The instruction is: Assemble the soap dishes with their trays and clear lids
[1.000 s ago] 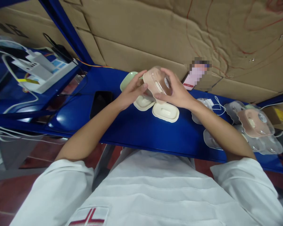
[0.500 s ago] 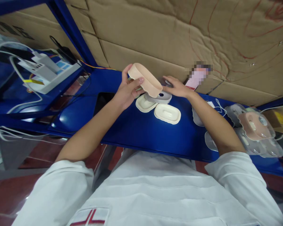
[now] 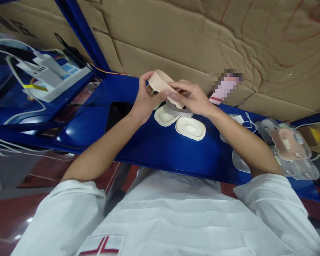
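Observation:
Both my hands hold a peach-coloured, oval, wavy-edged plastic shell (image 3: pixel 160 82) tilted above the blue shelf. My left hand (image 3: pixel 145 97) grips its left side, thumb across the near wall. Closed around its right end is my right hand (image 3: pixel 193 97), fingers over the rim and thumb against the near wall. Beneath them lies a grey oval piece (image 3: pixel 182 112), partly covered by the shell and my right hand. Two cream trays rest on the shelf in front: a left one (image 3: pixel 165 117) partly under the grey piece, and a right one (image 3: pixel 190 128) in full view.
A black flat device (image 3: pixel 117 115) lies left of my left forearm. Farther left is a white power strip (image 3: pixel 69 76) with plugs and cables. Clear-lidded cases (image 3: pixel 290 142) are stacked at the right. A cardboard wall (image 3: pixel 162 46) stands behind the blue shelf (image 3: pixel 154 149).
My right hand has moved left from beside the shell and taken hold of its right end. My left hand keeps its grip, and the shell has shifted slightly.

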Tool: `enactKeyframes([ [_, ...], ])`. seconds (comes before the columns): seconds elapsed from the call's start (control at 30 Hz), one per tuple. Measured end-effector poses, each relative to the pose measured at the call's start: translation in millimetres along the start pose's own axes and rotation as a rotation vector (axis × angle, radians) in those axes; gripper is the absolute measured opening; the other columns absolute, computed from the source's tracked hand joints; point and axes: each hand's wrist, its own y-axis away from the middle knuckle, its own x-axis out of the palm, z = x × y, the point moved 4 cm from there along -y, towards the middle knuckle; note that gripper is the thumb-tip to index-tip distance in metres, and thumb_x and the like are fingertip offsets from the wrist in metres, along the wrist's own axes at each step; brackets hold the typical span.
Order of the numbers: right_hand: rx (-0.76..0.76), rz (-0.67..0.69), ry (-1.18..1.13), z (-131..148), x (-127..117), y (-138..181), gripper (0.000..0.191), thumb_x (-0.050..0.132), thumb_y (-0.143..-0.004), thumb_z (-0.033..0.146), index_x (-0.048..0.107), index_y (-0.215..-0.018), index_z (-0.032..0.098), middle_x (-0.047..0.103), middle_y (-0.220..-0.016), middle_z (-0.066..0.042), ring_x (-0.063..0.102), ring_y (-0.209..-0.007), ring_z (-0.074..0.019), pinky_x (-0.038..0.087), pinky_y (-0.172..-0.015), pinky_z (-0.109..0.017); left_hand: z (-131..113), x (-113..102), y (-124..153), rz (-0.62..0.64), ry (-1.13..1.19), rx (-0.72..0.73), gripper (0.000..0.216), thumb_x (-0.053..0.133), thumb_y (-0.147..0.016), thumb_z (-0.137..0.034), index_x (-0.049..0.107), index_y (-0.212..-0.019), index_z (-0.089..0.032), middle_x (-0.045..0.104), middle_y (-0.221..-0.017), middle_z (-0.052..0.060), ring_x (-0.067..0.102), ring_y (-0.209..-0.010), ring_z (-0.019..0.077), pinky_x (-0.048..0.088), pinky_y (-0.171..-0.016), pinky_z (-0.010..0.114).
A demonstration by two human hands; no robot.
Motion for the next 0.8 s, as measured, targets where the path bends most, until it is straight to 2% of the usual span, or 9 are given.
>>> enactKeyframes([
  [0.13,0.057,-0.117,-0.092,-18.1,-25.1,-2.3,0.066,0.053,-0.102,0.082,0.075,-0.132,0.028,0.078,-0.134,-0.006,0.073,-0.122,-0.0287,0.058,-0.109,-0.046,-4.0,1.7,-3.7,0.052,-0.035,0.029,0.091,0.105,-0.070,-0.038,0.051,-0.143,-0.035,0.067,-0.140,0.003,0.064,-0.138,0.0281,0.059,-0.113,0.046],
  [0.23,0.107,-0.230,0.095,-33.5,-44.5,0.5,0.070,0.047,-0.101,0.085,0.074,-0.134,0.029,0.077,-0.137,-0.006,0.070,-0.129,-0.0320,0.054,-0.116,-0.048,1.7,-2.4,-8.3,0.039,-0.124,0.072,0.101,0.105,-0.065,-0.047,0.051,-0.148,-0.032,0.063,-0.148,0.008,0.055,-0.149,0.0363,0.052,-0.121,0.052],
  [0.3,0.168,-0.231,0.254,-44.1,-50.0,4.7,0.070,0.043,-0.104,0.081,0.073,-0.137,0.028,0.078,-0.135,-0.007,0.070,-0.128,-0.0343,0.053,-0.116,-0.051,6.3,-7.7,-10.5,0.008,-0.215,0.099,0.101,0.103,-0.068,-0.055,0.050,-0.151,-0.033,0.061,-0.150,0.010,0.056,-0.148,0.0393,0.051,-0.120,0.055],
  [0.4,0.232,-0.129,0.385,-55.7,-46.8,12.0,0.062,0.043,-0.107,0.067,0.074,-0.138,0.023,0.078,-0.135,-0.011,0.070,-0.127,-0.0376,0.052,-0.116,-0.057,10.7,-16.3,-12.6,-0.007,-0.426,0.145,0.098,0.100,-0.071,-0.060,0.052,-0.152,-0.034,0.056,-0.156,0.012,0.054,-0.148,0.0405,0.050,-0.120,0.057],
  [0.47,0.232,-0.035,0.464,-56.4,-43.0,16.7,0.054,0.045,-0.108,0.058,0.073,-0.139,0.025,0.074,-0.142,-0.011,0.065,-0.135,-0.0389,0.046,-0.121,-0.061,12.9,-21.3,-13.4,-0.003,-0.607,0.185,0.092,0.100,-0.070,-0.060,0.059,-0.147,-0.029,0.056,-0.156,0.014,0.050,-0.150,0.0409,0.042,-0.126,0.058],
  [0.57,0.221,0.050,0.580,-45.3,-47.1,27.4,0.053,0.048,-0.107,0.053,0.066,-0.149,0.027,0.064,-0.158,-0.010,0.054,-0.148,-0.0411,0.039,-0.124,-0.066,19.3,-27.6,-13.1,0.013,-0.763,0.202,0.077,0.097,-0.072,-0.061,0.069,-0.134,-0.025,0.062,-0.149,0.015,0.048,-0.150,0.0405,0.028,-0.135,0.057],
  [0.63,0.249,0.089,0.632,-34.0,-57.0,41.6,0.056,0.048,-0.107,0.053,0.064,-0.153,0.025,0.061,-0.161,-0.012,0.053,-0.148,-0.0443,0.041,-0.122,-0.069,25.2,-30.4,-11.6,0.032,-0.810,0.170,0.074,0.094,-0.074,-0.063,0.070,-0.133,-0.027,0.061,-0.152,0.014,0.046,-0.153,0.0413,0.022,-0.137,0.057],
  [0.7,0.340,0.160,0.686,-25.4,-68.4,64.7,0.055,0.047,-0.107,0.053,0.065,-0.151,0.024,0.062,-0.158,-0.015,0.056,-0.143,-0.0474,0.044,-0.117,-0.071,30.3,-31.8,-9.0,0.052,-0.863,0.123,0.078,0.092,-0.074,-0.066,0.068,-0.139,-0.029,0.055,-0.161,0.014,0.038,-0.159,0.0435,0.015,-0.138,0.060],
  [0.8,0.587,0.257,0.779,-22.8,-83.1,114.8,0.058,0.052,-0.104,0.058,0.063,-0.152,0.027,0.062,-0.157,-0.019,0.061,-0.136,-0.0515,0.047,-0.111,-0.076,34.5,-30.7,-4.6,0.087,-0.923,0.067,0.087,0.091,-0.074,-0.070,0.063,-0.147,-0.030,0.042,-0.172,0.015,0.027,-0.166,0.0470,0.010,-0.137,0.066],
])
